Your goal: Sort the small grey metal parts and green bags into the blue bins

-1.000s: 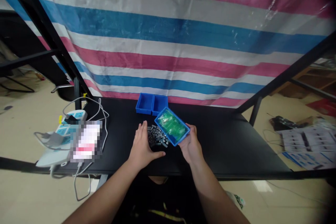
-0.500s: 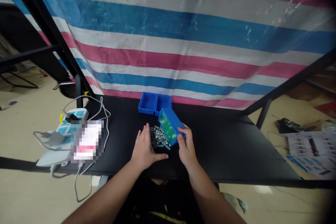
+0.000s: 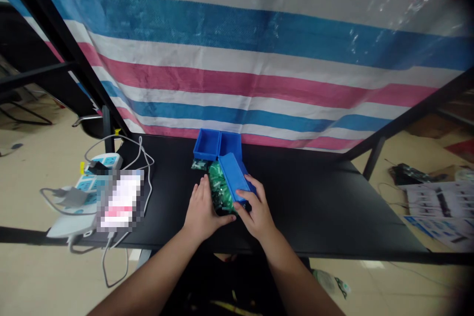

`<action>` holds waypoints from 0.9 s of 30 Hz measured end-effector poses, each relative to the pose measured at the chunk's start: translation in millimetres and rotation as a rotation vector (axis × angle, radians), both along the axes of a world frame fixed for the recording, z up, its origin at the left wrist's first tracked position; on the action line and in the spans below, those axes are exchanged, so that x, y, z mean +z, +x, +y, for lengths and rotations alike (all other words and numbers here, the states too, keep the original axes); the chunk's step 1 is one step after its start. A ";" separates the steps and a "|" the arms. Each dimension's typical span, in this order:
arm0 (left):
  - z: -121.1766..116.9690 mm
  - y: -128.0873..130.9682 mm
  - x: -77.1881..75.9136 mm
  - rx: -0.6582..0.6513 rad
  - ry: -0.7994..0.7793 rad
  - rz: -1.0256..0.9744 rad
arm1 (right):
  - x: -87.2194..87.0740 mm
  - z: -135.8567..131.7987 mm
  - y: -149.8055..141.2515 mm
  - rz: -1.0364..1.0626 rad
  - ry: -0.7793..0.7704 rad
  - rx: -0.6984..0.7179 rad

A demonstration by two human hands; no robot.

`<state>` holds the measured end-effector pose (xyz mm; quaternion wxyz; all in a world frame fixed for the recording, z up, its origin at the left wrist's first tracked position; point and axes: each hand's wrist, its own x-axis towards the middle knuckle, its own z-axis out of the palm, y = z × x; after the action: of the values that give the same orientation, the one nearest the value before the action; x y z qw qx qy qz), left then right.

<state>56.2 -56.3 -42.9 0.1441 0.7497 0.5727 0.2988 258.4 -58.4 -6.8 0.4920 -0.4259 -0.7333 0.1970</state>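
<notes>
Head view: right hand (image 3: 257,212) gripped the blue bin (image 3: 231,177), now tipped over further.
Left hand (image 3: 203,205) stayed open, fingers spread, beside green bags (image 3: 220,190) now out on the bench (image 3: 314,217).

head view | right hand (image 3: 257,212): fingers wrapped over the tilted blue plastic bin (image 3: 230,177), which leans above the pile | left hand (image 3: 203,205): open, cupped against the heap of green packets (image 3: 219,188) | single green packet (image 3: 199,164): lies apart, just before 2 blue bins (image 3: 218,145) | surface: black table (image 3: 314,217)
</notes>
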 end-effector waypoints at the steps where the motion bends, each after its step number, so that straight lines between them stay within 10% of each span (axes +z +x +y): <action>1: -0.2 0.1 0.0 0.003 -0.002 0.000 | 0.5 0.1 1.0 -0.008 0.001 0.008; 14: -5.6 3.0 8.7 -0.010 0.044 -0.009 | -12.4 6.3 15.3 0.136 0.206 -0.159; 27: -8.6 3.0 17.7 -0.061 0.064 0.009 | 2.1 43.1 36.5 0.753 -0.114 -0.537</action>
<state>59.2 -64.9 -25.2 0.1266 0.7723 0.5402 0.3092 294.9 -15.3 -4.7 0.7333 -0.5260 -0.3553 0.2436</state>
